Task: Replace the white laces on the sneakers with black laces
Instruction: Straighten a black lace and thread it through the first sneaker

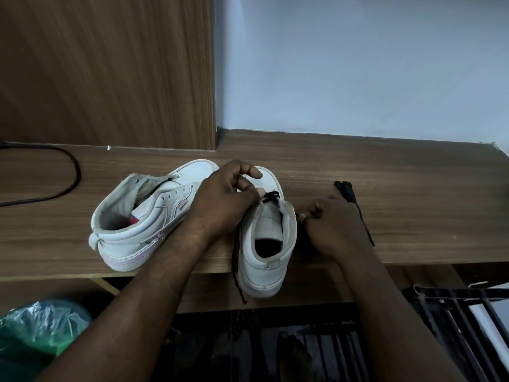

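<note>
Two white high-top sneakers sit on a wooden table [413, 205]. The left hand [225, 199] reaches over the nearer sneaker [265, 260] and pinches a black lace [271, 197] at its lowest eyelets. One end of the lace hangs past the table edge. Just beside that shoe, the right hand [334, 224] has its fingers curled and seems to pinch the lace's other end. The second sneaker [132, 216] lies tilted to the left, and a spare black lace [347, 188] lies beyond the right hand.

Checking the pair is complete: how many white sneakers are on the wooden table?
2. One white high-top sneaker lies tilted at left on the brown wooden table; the other sneaker stands beside it on the right, heel over the table's front edge. None seems hidden.
</note>
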Tool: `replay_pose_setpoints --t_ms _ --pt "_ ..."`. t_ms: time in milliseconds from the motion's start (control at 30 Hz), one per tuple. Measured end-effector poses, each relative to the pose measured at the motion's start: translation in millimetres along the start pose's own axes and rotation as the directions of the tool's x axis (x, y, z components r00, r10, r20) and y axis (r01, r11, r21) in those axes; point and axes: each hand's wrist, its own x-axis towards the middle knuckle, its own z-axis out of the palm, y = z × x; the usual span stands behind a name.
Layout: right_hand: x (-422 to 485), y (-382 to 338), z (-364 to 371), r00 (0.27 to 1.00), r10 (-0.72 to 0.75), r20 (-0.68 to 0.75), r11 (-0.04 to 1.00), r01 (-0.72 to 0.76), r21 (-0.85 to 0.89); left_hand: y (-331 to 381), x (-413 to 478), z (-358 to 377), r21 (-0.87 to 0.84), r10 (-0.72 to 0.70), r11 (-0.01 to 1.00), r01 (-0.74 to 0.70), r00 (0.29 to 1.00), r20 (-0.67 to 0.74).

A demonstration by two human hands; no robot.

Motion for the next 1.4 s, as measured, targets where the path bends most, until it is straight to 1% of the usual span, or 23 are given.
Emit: replay_pose_setpoints --t_ms 100,167,233,300,367,433,533,667,800,933,1000,1067,1167,1233,1400 --pt "-1.5 -1.9 -1.3 0.998 0.066 0.009 0.997 -0.066 -0.046 0.1 0.6 -2.9 0.130 0.056 0.990 -0.047 0.997 -0.060" --pt "-1.5 -0.1 -0.5 0.996 0.081 0.024 0.996 -0.080 -0.041 -1.1 1.1 -4.8 0.128 0.045 0.991 -0.037 0.997 -0.063" --pt "-1.0 -0.1 -0.2 0.998 0.053 0.020 0.997 -0.054 0.053 -1.6 1.2 -5.1 0.124 0.042 0.992 -0.037 0.998 -0.038" --pt "0.8 -4.3 -0.5 1.000 0.000 -0.021 0.983 0.003 0.185 -1.2 1.0 -3.7 0.141 0.066 0.988 -0.062 0.998 -0.020" --pt "2.1 -10.6 0.2 1.000 -0.021 -0.021 0.934 0.028 0.357 -0.4 0.4 -2.1 0.155 0.090 0.984 -0.086 0.996 -0.020" --pt "1.7 -15.5 3.9 0.999 -0.049 -0.001 0.886 0.044 0.462 -0.8 0.3 -1.9 0.152 0.095 0.984 -0.090 0.995 -0.028" --pt "0.6 -18.9 9.5 0.997 -0.080 0.007 0.876 0.067 0.477 -2.6 0.2 -2.1 0.111 0.076 0.991 -0.072 0.997 -0.028" --pt "1.2 -14.8 7.4 0.996 -0.077 0.044 0.869 0.045 0.493 -6.5 1.4 0.5 0.106 0.049 0.993 -0.048 0.999 -0.012" --pt "1.5 -8.3 4.0 0.988 -0.030 0.148 0.887 -0.042 0.460 -9.9 3.5 -1.2 0.139 0.041 0.989 -0.040 0.999 -0.006" --pt "3.3 -3.8 2.8 0.979 0.025 0.203 0.878 -0.119 0.464 -9.6 3.9 0.1 0.154 0.036 0.987 -0.034 0.999 -0.005" --pt "3.4 -3.1 4.0 0.983 0.021 0.184 0.889 -0.102 0.447 -10.0 4.0 0.3 0.168 0.038 0.985 -0.037 0.999 -0.005" --pt "2.0 -5.7 4.4 0.992 -0.010 0.126 0.885 -0.050 0.463 -11.0 4.3 -0.7 0.191 0.043 0.981 -0.040 0.999 -0.013" --pt "1.8 -11.8 3.0 0.994 -0.103 0.037 0.833 0.066 0.550 -12.5 4.9 -0.9 0.221 0.050 0.974 -0.044 0.998 -0.022" --pt "1.7 -15.1 2.8 0.988 -0.156 -0.003 0.836 0.134 0.533 -12.8 5.1 -0.3 0.235 0.048 0.971 -0.043 0.999 -0.015" --pt "0.6 -17.4 8.2 0.987 -0.158 -0.041 0.861 0.158 0.484 -15.0 6.2 1.4 0.252 0.042 0.967 -0.032 0.999 -0.034"
